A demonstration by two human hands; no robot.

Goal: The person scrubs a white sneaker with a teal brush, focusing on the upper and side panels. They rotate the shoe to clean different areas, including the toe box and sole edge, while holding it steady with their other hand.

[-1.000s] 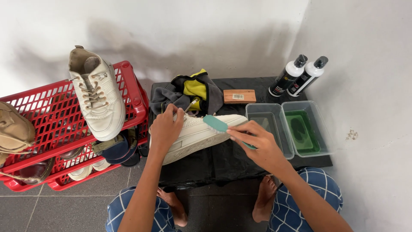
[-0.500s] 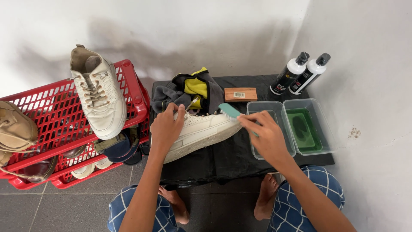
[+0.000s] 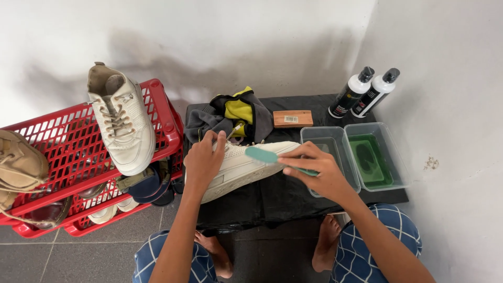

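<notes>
The white sneaker is a low-top shoe with a pale, off-white upper, a thick light sole and light laces along the top. It lies on its side on the black mat, in front of the grey and yellow cloth. Its long axis runs diagonally: the toe points toward the upper right, near the clear tub; the heel points toward the lower left, at the mat's edge beside the red crate.

The left hand grips the sneaker at the lace area, fingers curled over the upper and pressed against it. The right hand is closed around the green brush, whose head rests against the toe section of the upper; the handle is mostly hidden by the fingers.

A second tub with green liquid stands just beside the clear one. Two bottles and a wooden block stand at the mat's far edge. Another white sneaker rests on the crate.
</notes>
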